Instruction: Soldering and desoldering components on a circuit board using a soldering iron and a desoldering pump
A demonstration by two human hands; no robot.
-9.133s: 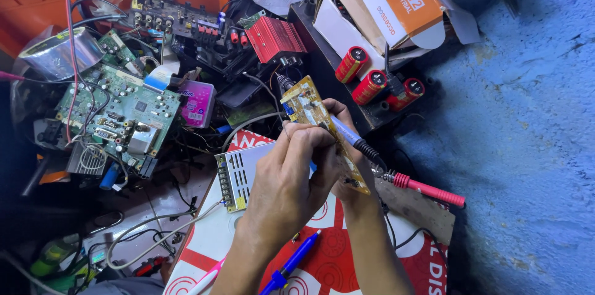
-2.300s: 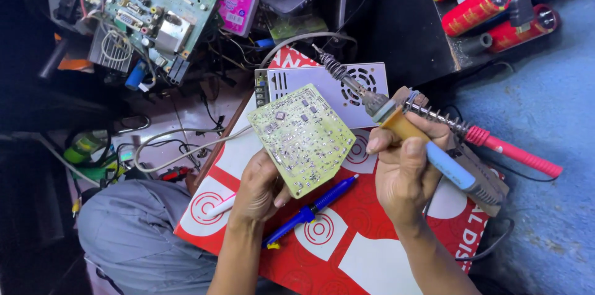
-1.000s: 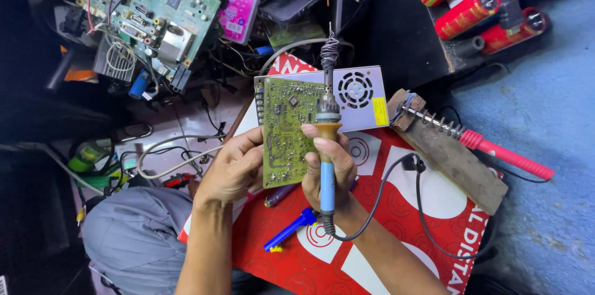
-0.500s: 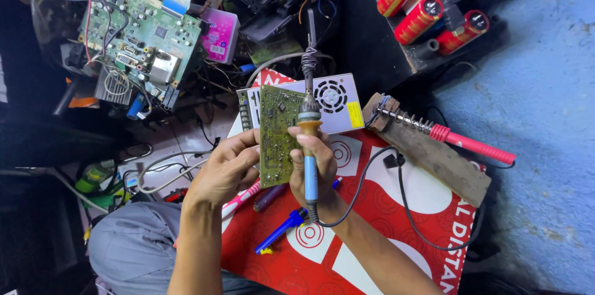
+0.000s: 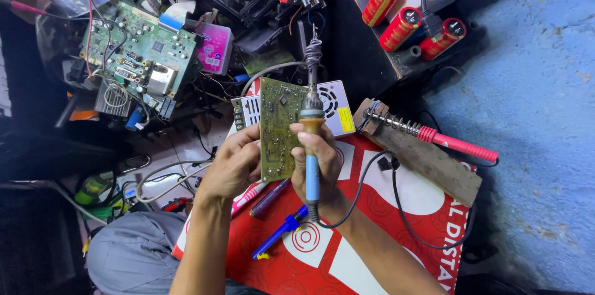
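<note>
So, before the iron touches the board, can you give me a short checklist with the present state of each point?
1. Board held firm: ok, the left hand has a grip on its left edge.
2. Iron in hand: ok, the right hand is closed on its handle.
3. Tip on a joint: cannot tell; the tip points past the board's top edge.
4. Cord free: ok, it loops loose over the red mat.
5. Second iron parked: ok, it rests on the wooden block, apart from both hands.
6. Tip hot: cannot tell.
</note>
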